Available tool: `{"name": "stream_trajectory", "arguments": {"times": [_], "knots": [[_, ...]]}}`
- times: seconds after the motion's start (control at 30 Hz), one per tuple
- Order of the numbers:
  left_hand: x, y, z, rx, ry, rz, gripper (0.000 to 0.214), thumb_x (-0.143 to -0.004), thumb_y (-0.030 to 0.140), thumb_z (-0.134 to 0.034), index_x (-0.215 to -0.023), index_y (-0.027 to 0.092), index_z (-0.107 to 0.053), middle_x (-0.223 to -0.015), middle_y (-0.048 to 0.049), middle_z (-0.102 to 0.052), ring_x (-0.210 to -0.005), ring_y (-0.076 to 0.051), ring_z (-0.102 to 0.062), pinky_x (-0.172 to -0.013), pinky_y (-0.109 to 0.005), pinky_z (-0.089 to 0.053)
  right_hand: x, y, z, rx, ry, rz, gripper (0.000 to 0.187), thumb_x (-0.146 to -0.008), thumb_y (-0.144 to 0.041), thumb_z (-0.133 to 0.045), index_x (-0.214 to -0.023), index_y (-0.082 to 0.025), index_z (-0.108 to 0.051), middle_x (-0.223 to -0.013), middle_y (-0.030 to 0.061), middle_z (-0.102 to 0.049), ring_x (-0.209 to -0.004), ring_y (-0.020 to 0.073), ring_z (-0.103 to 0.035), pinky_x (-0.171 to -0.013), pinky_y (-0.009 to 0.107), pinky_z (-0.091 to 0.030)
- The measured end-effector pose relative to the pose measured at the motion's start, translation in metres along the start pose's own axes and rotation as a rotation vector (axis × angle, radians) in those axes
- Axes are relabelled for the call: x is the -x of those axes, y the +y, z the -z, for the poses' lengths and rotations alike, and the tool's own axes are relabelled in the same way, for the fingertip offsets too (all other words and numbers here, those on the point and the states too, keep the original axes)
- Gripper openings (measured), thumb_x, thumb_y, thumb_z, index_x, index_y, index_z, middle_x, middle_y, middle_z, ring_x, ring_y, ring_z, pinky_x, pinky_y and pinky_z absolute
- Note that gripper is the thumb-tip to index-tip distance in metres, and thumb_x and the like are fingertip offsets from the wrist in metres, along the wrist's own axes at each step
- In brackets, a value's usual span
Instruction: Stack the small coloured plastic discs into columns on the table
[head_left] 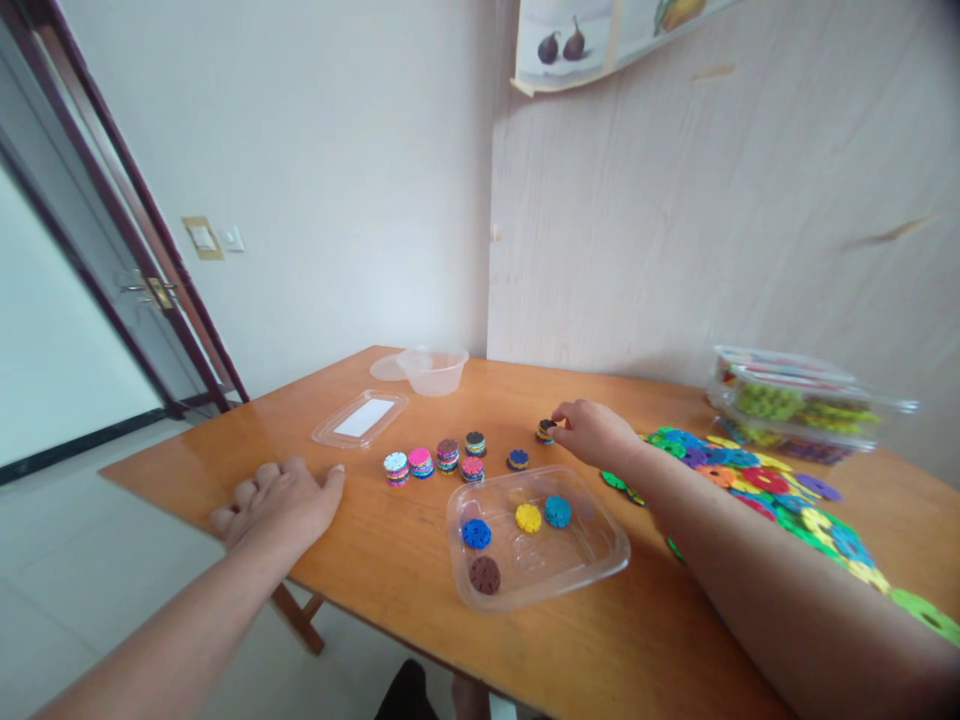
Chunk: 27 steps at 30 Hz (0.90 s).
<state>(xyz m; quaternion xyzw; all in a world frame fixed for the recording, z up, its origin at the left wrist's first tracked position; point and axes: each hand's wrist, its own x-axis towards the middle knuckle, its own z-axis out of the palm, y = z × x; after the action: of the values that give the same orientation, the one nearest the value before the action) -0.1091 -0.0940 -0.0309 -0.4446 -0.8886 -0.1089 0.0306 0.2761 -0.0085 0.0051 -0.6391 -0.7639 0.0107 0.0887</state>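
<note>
My right hand (592,430) has its fingertips closed on a small stack of notched plastic discs (545,432), black on top, at the middle of the table. My left hand (285,505) lies palm down near the table's left front edge, its fingers apart and holding nothing. Between the hands stand several disc stacks, among them one topped white (396,466), one pink (421,461) and a short dark blue one (517,459). In front, a clear plastic tray (536,590) holds blue (476,533), brown (484,575), yellow (528,517) and teal (557,511) discs.
Beyond my right forearm spreads a pile of larger coloured discs (765,480). Lidded clear boxes (802,400) of coloured pieces stand at the back right. A clear lid (330,430) with a white label and a round plastic tub (435,375) are at the back left.
</note>
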Motion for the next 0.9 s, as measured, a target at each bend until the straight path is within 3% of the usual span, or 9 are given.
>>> {"name": "stream_trajectory", "arguments": {"times": [0.13, 0.43, 0.6, 0.9], "knots": [[0.003, 0.002, 0.004, 0.005, -0.017, 0.005, 0.076, -0.083, 0.067, -0.029, -0.127, 0.013, -0.058, -0.136, -0.0262, -0.053, -0.126, -0.045, -0.046, -0.096, -0.060, -0.039, 0.001, 0.002, 0.001, 0.008, 0.006, 0.001, 0.048, -0.091, -0.042, -0.052, -0.128, -0.014, -0.066, -0.121, 0.0155, -0.070, -0.104, 0.0261, -0.066, -0.083, 0.032, -0.046], [0.002, 0.001, 0.003, 0.003, -0.018, -0.009, 0.075, -0.084, 0.067, -0.029, -0.127, 0.012, -0.058, -0.135, -0.0270, -0.053, -0.126, -0.046, -0.046, -0.096, -0.060, -0.038, -0.006, -0.008, 0.018, 0.073, -0.035, 0.068, 0.045, -0.090, -0.041, -0.051, -0.118, -0.011, -0.071, -0.112, 0.0178, -0.074, -0.102, 0.0292, -0.068, -0.077, 0.033, -0.046], [0.002, -0.002, 0.000, 0.007, -0.016, -0.018, 0.076, -0.083, 0.067, -0.028, -0.126, 0.012, -0.059, -0.134, -0.0270, -0.053, -0.125, -0.046, -0.046, -0.095, -0.060, -0.038, -0.016, -0.011, 0.016, 0.099, -0.050, 0.059, 0.043, -0.087, -0.042, -0.056, -0.112, -0.013, -0.074, -0.116, 0.0171, -0.073, -0.107, 0.0291, -0.066, -0.078, 0.031, -0.046], [0.001, -0.003, -0.001, 0.019, -0.009, -0.019, 0.076, -0.084, 0.067, -0.025, -0.127, 0.014, -0.059, -0.135, -0.0257, -0.053, -0.125, -0.045, -0.046, -0.095, -0.060, -0.038, -0.024, -0.001, 0.006, 0.050, -0.096, 0.050, 0.037, -0.083, -0.043, -0.062, -0.106, -0.018, -0.078, -0.102, 0.0111, -0.076, -0.090, 0.0237, -0.069, -0.067, 0.028, -0.044]]}}
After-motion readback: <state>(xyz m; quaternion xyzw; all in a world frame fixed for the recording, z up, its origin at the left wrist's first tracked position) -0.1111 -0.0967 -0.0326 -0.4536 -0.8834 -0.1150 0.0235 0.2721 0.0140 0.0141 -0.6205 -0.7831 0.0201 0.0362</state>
